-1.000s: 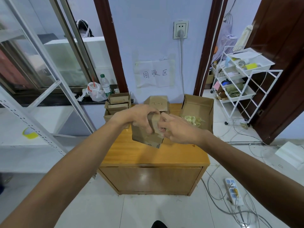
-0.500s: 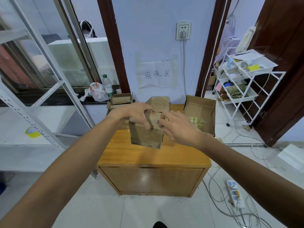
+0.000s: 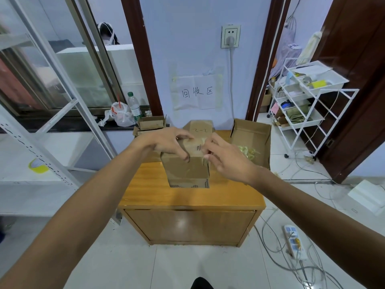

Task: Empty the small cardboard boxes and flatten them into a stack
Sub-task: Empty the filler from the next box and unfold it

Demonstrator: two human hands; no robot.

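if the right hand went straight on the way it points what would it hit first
The small brown cardboard box held over the wooden cabinet: the right hand points left at its taped top and seems already to grip it. Beyond lie the fingers of the left hand, though depth is unclear.

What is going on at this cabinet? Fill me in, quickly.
A person stands over a wooden cabinet, working on a small cardboard box. The left hand grips the box's top left corner, while the right hand pinches at its top right edge, where tape runs across. The box looks taped shut, so it is not yet emptied. Behind it sit a closed box marked in pen, a pile of opened boxes at back left and a larger open box on the right.
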